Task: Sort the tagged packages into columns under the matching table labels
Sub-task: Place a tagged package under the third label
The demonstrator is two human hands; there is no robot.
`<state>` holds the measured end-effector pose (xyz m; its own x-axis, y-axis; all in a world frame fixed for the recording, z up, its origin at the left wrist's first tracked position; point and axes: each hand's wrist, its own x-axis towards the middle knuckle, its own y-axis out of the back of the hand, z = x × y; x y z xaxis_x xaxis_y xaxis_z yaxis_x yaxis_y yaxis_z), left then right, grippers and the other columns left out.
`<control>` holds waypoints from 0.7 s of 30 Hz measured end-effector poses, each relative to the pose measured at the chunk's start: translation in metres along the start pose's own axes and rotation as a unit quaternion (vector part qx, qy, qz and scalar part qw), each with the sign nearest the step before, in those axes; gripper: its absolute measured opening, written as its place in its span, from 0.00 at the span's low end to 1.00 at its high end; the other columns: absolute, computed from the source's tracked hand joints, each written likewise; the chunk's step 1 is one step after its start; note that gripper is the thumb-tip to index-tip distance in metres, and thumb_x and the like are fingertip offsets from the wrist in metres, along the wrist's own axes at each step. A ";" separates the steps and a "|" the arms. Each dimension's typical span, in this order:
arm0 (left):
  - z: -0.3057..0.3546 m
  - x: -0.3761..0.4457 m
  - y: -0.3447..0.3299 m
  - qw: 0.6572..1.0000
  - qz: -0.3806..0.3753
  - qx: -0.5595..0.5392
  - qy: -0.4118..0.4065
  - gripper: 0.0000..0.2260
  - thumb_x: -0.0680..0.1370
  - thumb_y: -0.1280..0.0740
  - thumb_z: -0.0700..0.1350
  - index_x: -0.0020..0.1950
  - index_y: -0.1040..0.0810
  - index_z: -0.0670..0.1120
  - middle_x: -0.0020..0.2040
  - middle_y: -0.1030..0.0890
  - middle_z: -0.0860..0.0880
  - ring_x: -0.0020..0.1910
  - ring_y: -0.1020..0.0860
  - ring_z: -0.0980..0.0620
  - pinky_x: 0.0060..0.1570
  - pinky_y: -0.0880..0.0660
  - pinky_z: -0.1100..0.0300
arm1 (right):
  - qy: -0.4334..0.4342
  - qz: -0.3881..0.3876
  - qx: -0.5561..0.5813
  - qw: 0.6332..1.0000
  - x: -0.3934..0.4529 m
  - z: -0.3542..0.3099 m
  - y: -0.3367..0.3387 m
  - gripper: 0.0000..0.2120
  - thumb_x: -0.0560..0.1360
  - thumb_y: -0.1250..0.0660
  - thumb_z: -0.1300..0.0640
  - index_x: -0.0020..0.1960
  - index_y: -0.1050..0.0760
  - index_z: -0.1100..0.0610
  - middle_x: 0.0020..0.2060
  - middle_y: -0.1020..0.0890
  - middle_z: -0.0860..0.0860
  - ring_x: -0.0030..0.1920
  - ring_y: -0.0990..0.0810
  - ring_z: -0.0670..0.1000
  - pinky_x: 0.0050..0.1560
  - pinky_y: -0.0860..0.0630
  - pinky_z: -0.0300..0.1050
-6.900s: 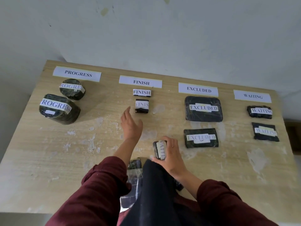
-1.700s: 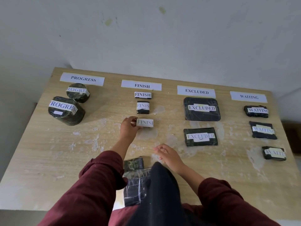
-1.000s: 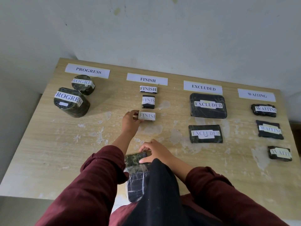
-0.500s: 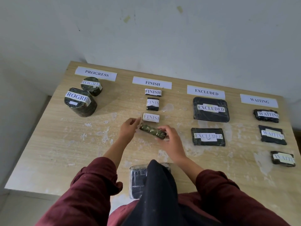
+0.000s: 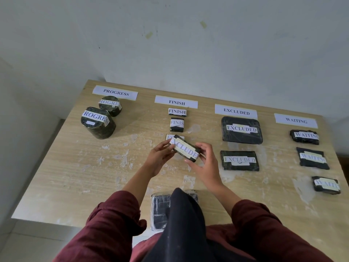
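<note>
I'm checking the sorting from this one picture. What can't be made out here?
- Third FINISH package, head view: mostly hidden behind the held EXCLUDED package.
- Wrapped package at the table's near edge: partly covered by the dark cloth; no tag visible.
- Nearest WAITING package: tag blurred.

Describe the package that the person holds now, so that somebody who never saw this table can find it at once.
Start at the FINISH label near the table's far edge and follow its column of small packages toward the person. Over the third one, the left hand and right hand hold a dark flat package by its ends. It alone is off the table, tilted, and tagged EXCLUDED.
</note>
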<state>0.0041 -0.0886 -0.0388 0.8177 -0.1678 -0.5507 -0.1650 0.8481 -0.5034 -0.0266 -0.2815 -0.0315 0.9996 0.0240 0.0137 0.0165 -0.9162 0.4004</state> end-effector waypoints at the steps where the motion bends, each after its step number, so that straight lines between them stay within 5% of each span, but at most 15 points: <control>1: 0.000 -0.001 0.000 1.000 -0.001 -0.001 -0.003 0.15 0.76 0.34 0.36 0.63 0.24 0.44 0.51 0.19 0.46 0.47 0.18 0.52 0.50 0.20 0.63 | -0.003 -0.003 0.004 1.000 0.000 0.001 0.000 0.31 0.67 0.21 0.56 0.65 0.31 0.53 0.60 0.25 0.46 0.63 0.25 0.45 0.63 0.24 0.48; 4: 0.000 -0.004 -0.001 1.000 0.002 -0.015 -0.011 0.16 0.76 0.34 0.36 0.64 0.25 0.43 0.52 0.18 0.45 0.48 0.18 0.51 0.50 0.20 0.62 | -0.025 0.000 0.011 1.000 -0.001 0.001 -0.002 0.30 0.67 0.22 0.55 0.65 0.30 0.54 0.59 0.24 0.48 0.60 0.23 0.45 0.61 0.24 0.43; 8: -0.001 -0.010 -0.002 0.999 0.036 -0.014 -0.023 0.17 0.76 0.33 0.37 0.64 0.25 0.41 0.52 0.18 0.44 0.49 0.18 0.49 0.51 0.20 0.61 | -0.150 -0.029 0.060 0.986 0.001 -0.009 -0.005 0.27 0.69 0.23 0.53 0.64 0.30 0.50 0.55 0.20 0.47 0.46 0.16 0.45 0.45 0.19 0.39; 13: -0.012 -0.021 -0.006 0.999 0.039 -0.001 -0.004 0.12 0.75 0.32 0.36 0.58 0.26 0.41 0.51 0.17 0.42 0.47 0.17 0.47 0.47 0.19 0.61 | -0.325 0.049 0.323 0.888 0.002 -0.006 -0.008 0.27 0.71 0.25 0.54 0.66 0.31 0.56 0.54 0.18 0.58 0.44 0.18 0.52 0.46 0.21 0.46; 17: -0.028 -0.018 -0.027 0.979 0.004 0.203 0.022 0.11 0.77 0.32 0.47 0.54 0.23 0.42 0.54 0.18 0.46 0.49 0.20 0.47 0.48 0.22 0.57 | -0.353 0.142 0.378 0.844 -0.003 0.013 0.019 0.16 0.75 0.30 0.52 0.60 0.27 0.58 0.56 0.19 0.60 0.52 0.18 0.56 0.54 0.21 0.49; 21: -0.058 0.002 -0.061 0.907 0.020 0.419 -0.028 0.09 0.78 0.35 0.45 0.56 0.21 0.43 0.55 0.19 0.45 0.48 0.23 0.50 0.44 0.27 0.59 | -0.369 0.290 0.383 0.796 -0.024 0.040 0.062 0.16 0.78 0.32 0.53 0.61 0.29 0.60 0.49 0.20 0.56 0.54 0.20 0.57 0.53 0.22 0.51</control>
<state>-0.0163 -0.1699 -0.0477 0.8510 -0.1229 -0.5105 0.2631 0.9412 0.2120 -0.0487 -0.3548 -0.0431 0.5808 -0.4738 -0.6619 -0.7259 -0.6695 -0.1577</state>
